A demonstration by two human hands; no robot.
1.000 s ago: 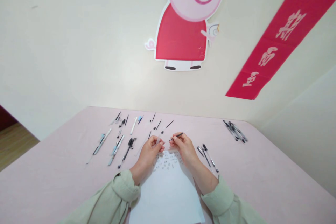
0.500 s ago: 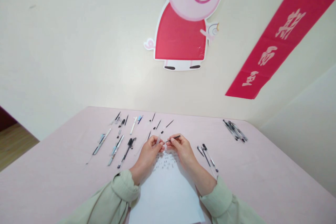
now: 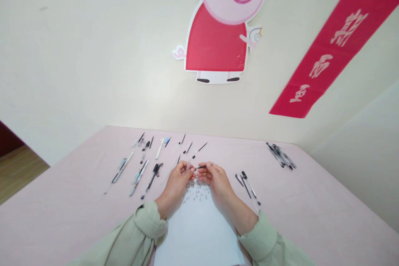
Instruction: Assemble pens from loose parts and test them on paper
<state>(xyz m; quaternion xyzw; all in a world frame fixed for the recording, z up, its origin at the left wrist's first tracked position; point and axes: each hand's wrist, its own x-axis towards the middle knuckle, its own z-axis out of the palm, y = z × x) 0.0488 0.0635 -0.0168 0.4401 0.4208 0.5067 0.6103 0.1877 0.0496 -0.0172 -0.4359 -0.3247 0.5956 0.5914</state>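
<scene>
My left hand (image 3: 179, 178) is closed in a pinch, a clear pen tube (image 3: 188, 165) standing up between its fingers. Facing it, my right hand (image 3: 216, 181) pinches a thin black pen refill (image 3: 202, 167), whose left end points at the left fingertips. The two hands nearly touch. Whether the refill meets anything in the left fingers is too small to tell. Beneath them, a white sheet of paper (image 3: 196, 232) carries many tiny dark pieces (image 3: 197, 193) near its far end.
Several pens and pen parts (image 3: 151, 181) lie in groups to the left. Caps and refills (image 3: 188, 147) lie beyond my hands. A few pen pieces (image 3: 251, 187) rest right of the paper, and a pile of black pens (image 3: 280, 156) sits farther right. A wall stands behind the pink table (image 3: 311, 216).
My right fingers have shifted along the refill, and the other fingers have straightened a little. My left hand keeps its pinch. The whole view has moved slightly.
</scene>
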